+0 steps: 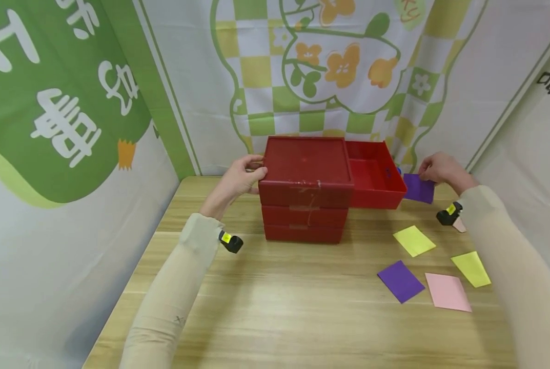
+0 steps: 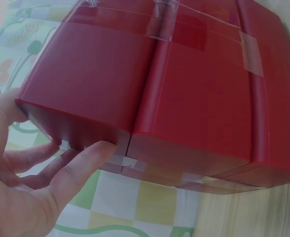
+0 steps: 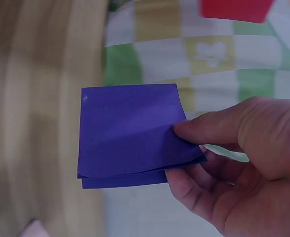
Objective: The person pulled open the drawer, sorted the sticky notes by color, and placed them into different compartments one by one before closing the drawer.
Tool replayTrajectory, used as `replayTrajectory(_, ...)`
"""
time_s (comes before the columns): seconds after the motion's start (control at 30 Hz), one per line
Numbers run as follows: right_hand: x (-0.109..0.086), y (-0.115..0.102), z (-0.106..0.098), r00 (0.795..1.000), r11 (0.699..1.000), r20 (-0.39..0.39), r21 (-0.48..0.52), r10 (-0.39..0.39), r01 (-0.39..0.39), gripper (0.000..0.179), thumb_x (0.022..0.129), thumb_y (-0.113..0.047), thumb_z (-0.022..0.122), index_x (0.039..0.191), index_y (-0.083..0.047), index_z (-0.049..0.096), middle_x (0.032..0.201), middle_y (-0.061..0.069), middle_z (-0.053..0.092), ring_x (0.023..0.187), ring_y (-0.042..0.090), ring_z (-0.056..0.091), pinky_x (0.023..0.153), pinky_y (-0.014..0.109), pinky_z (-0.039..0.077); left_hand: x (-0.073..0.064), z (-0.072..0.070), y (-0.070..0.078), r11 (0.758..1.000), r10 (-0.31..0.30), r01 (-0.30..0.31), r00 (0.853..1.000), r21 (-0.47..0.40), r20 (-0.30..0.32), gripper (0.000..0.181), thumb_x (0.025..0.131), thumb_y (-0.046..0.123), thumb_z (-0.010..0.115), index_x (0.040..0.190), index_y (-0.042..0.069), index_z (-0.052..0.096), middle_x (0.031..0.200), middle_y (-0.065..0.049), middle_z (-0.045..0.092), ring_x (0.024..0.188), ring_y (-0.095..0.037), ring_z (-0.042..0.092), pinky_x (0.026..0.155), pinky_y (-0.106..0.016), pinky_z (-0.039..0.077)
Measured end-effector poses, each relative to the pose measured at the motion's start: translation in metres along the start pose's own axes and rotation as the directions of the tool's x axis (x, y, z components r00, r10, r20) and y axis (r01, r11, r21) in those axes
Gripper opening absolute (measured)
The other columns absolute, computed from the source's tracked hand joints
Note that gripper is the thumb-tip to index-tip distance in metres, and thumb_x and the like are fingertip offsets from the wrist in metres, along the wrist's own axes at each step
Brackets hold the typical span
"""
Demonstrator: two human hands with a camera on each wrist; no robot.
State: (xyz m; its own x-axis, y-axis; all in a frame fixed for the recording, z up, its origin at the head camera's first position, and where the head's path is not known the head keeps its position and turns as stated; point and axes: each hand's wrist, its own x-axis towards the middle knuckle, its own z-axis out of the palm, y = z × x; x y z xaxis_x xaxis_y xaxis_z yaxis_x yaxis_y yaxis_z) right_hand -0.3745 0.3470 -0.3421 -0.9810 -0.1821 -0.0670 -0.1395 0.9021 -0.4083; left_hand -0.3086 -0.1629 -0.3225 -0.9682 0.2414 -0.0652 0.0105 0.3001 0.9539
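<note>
A red three-tier drawer cabinet (image 1: 307,159) stands at the back of the table, its top drawer (image 1: 371,177) pulled out to the right. My left hand (image 1: 241,179) holds the cabinet's left end. In the left wrist view, the thumb lies over the top edge and the fingertips (image 2: 103,147) touch the end face. Beyond the drawer's right end, my right hand (image 1: 442,168) pinches purple paper squares (image 3: 127,131) between thumb and fingers. At least two squares overlap there, raised above the table in the right wrist view.
On the table's right side lie a yellow square (image 1: 414,241), another yellow square (image 1: 471,269), a purple square (image 1: 401,281) and a pink square (image 1: 448,291). Another pink piece (image 1: 459,224) is partly hidden by the right wrist camera. A patterned curtain (image 1: 302,115) hangs behind the cabinet.
</note>
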Motion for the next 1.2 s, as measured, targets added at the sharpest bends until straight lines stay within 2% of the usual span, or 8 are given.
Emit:
replayTrajectory(0.23,0.002,-0.023,-0.035,0.999,0.998,-0.025,0.050,-0.031,0.032,0.022,0.087,-0.007,0.063,0.098,0.013,0.063,0.078,0.018,0.068,0.063,0.018,0.064,0.056,0.031,0.058,0.000,-0.001,0.001,1.000,-0.012,0.012,1.000,0.000,0.002,0.055,0.100,0.019,0.055,0.151,0.010,0.036,0.142,-0.016,0.046,0.120,-0.029,0.053,0.087,-0.045,0.060)
replayTrajectory(0.37,0.002,-0.036,-0.051,0.999,0.998,-0.020,0.052,-0.036,0.036,0.028,0.090,-0.009,0.061,0.104,0.015,0.062,0.083,0.021,0.069,0.063,0.016,0.064,0.054,0.027,0.057,0.000,-0.001,0.001,1.000,-0.014,0.014,1.000,-0.008,0.009,0.055,0.100,0.019,0.056,0.151,0.010,0.036,0.141,-0.016,0.046,0.118,-0.029,0.054,0.090,-0.048,0.058)
replayTrajectory(0.5,0.003,-0.050,-0.064,0.999,0.997,-0.033,0.066,-0.036,0.038,0.030,0.091,-0.011,0.062,0.108,0.014,0.061,0.084,0.017,0.069,0.063,0.014,0.063,0.054,0.025,0.056,0.001,-0.001,0.000,1.000,-0.017,0.017,1.000,-0.013,0.015,0.055,0.100,0.019,0.056,0.151,0.010,0.036,0.142,-0.016,0.046,0.117,-0.029,0.055,0.090,-0.049,0.058)
replayTrajectory(0.7,0.001,-0.071,-0.078,0.995,0.994,-0.078,0.091,-0.060,0.067,0.025,0.091,-0.010,0.062,0.104,0.012,0.061,0.076,0.004,0.069,0.061,0.010,0.062,0.054,0.022,0.053,0.001,-0.001,0.001,1.000,-0.023,0.023,1.000,-0.010,0.011,0.056,0.100,0.019,0.056,0.151,0.011,0.035,0.142,-0.016,0.045,0.118,-0.030,0.055,0.085,-0.043,0.061)
replayTrajectory(0.8,0.001,-0.083,-0.084,0.991,0.993,-0.092,0.059,-0.094,0.100,0.022,0.092,-0.010,0.061,0.101,0.010,0.062,0.076,0.006,0.069,0.062,0.013,0.062,0.054,0.022,0.052,0.001,-0.001,0.001,1.000,-0.024,0.024,1.000,-0.005,0.011,0.056,0.100,0.019,0.056,0.151,0.011,0.035,0.143,-0.016,0.045,0.119,-0.030,0.054,0.083,-0.041,0.061)
replayTrajectory(0.9,-0.001,-0.096,-0.091,0.987,0.991,-0.092,0.003,-0.130,0.131,0.023,0.093,-0.012,0.061,0.102,0.009,0.064,0.081,0.013,0.070,0.065,0.017,0.062,0.055,0.023,0.051,0.002,-0.002,0.001,1.000,-0.022,0.022,1.000,-0.003,0.013,0.056,0.100,0.020,0.056,0.151,0.012,0.035,0.143,-0.015,0.045,0.119,-0.029,0.054,0.083,-0.040,0.061)
replayTrajectory(1.2,-0.008,-0.131,-0.106,0.981,0.984,-0.119,-0.103,-0.156,0.145,0.025,0.095,-0.019,0.060,0.107,0.003,0.066,0.090,0.017,0.071,0.074,0.022,0.063,0.059,0.027,0.047,0.001,-0.002,0.002,1.000,-0.015,0.015,1.000,-0.006,0.016,0.056,0.100,0.019,0.056,0.151,0.011,0.036,0.141,-0.016,0.046,0.114,-0.028,0.055,0.080,-0.038,0.062)
